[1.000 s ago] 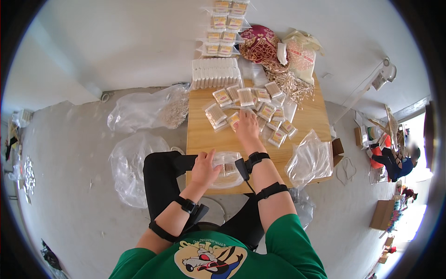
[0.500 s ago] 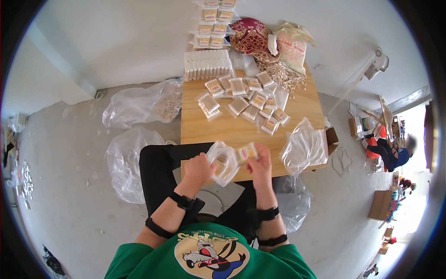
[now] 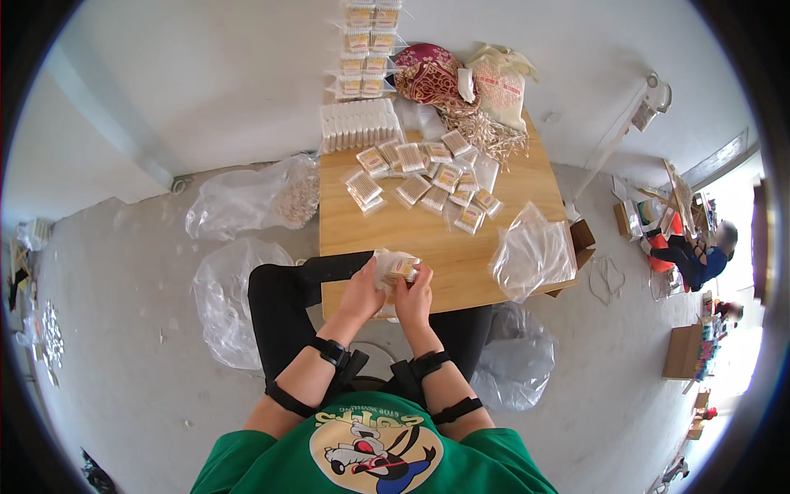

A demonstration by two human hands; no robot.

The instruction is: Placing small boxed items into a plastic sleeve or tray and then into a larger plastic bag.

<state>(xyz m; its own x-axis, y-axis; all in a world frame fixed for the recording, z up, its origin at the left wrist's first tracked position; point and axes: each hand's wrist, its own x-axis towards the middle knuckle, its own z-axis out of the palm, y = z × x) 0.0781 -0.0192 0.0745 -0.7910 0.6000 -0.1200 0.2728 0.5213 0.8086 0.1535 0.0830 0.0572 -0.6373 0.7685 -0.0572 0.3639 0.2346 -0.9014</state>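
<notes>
Over the near edge of the wooden table (image 3: 444, 288) my two hands are close together. My left hand (image 3: 360, 294) is closed on a clear plastic bag (image 3: 385, 262). My right hand (image 3: 414, 300) grips a small pack of cotton swabs (image 3: 403, 267) with a yellow and white label, held at the bag's mouth or partly inside; I cannot tell which. Farther up the table lies a loose heap of similar swab packs (image 3: 448, 177). To the right, flat clear bags (image 3: 536, 253) are piled near the table's edge.
At the back stand bagged stacks of swab packs (image 3: 362, 41), a block of white-wrapped packs (image 3: 360, 125), loose swabs (image 3: 494, 136), a patterned red cloth (image 3: 428, 74) and a cream sack (image 3: 500, 86). Large plastic bags (image 3: 239, 305) lie on the floor. Another person (image 3: 699, 259) sits far right.
My right hand has moved left with the swab pack, bringing it to the bag. The bag has drawn in between both hands. The view has shifted slightly.
</notes>
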